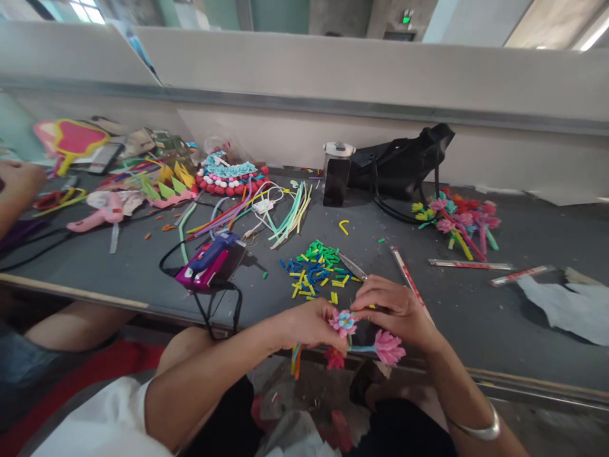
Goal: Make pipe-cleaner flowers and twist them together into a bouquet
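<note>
My left hand (311, 327) is closed around the stems of a small bunch of fuzzy pipe-cleaner flowers at the table's front edge. In the bunch, a pink flower with a light blue centre (343, 322) faces up, a larger pink flower (389, 347) sticks out to the right, and a red flower (335, 357) hangs below. Pinched fingers of my right hand (392, 311) meet the right edge of the blue-centred flower; whether they also hold something small is hidden. Just beyond my hands lies a pile of short green, blue and yellow pieces (316, 270), with a metal tool (353, 265) beside it.
A purple glue gun (214, 251) with its cable lies left; a pink one (102, 214) is farther left. Behind stand a phone (337, 182) and a black bag (404, 162). Finished flowers (459, 219) lie right. Another person's hand (19, 190) is at far left.
</note>
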{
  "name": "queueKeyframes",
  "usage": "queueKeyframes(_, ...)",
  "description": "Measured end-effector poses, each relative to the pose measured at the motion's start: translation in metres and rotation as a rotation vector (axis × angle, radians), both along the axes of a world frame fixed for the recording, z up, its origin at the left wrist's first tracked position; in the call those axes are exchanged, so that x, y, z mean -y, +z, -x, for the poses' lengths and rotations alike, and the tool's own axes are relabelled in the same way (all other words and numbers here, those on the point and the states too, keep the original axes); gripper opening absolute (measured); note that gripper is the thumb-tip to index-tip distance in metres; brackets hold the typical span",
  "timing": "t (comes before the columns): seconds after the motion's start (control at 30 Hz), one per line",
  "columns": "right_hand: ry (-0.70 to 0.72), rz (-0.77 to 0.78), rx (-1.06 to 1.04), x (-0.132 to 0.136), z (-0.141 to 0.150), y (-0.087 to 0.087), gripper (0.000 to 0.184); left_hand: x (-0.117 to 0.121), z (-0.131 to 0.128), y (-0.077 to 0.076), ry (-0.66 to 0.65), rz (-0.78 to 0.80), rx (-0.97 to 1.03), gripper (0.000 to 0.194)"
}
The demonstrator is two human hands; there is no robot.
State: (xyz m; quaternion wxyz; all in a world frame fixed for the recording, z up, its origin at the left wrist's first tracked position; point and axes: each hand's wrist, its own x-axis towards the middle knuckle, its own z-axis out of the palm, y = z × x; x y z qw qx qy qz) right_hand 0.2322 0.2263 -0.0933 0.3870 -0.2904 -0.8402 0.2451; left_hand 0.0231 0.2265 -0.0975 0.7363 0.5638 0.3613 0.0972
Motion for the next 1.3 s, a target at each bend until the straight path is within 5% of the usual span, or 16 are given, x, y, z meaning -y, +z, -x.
queueKeyframes(0.37, -0.077, -0.077, -0.01, 0.009, -0.005, 0.01, 0.004, -0.001, -0.004, 0.005, 0.247, -0.008, -0.025, 0.019)
queueKeyframes(0.63, -0.058, -0.12, -0.031, 0.015, -0.002, 0.015, 0.01, -0.009, -0.001, 0.001, 0.46, 0.253, 0.197, 0.019)
queueKeyframes(1.0, -0.091, -0.032, 0.003, 0.013, -0.003, 0.005, 0.004, -0.007, 0.007, 0.004, 0.431, 0.386, 0.432, 0.018)
queueKeyframes(1.13, -0.175, 0.021, -0.04, 0.01, 0.0, 0.001, 0.008, -0.002, 0.009, 0.006, 0.328, 0.392, 0.414, 0.015)
queueKeyframes(1.3, -0.059, 0.122, -0.036, 0.008, 0.005, 0.003, 0.013, 0.005, 0.01, 0.006, 0.156, 0.388, 0.367, 0.012)
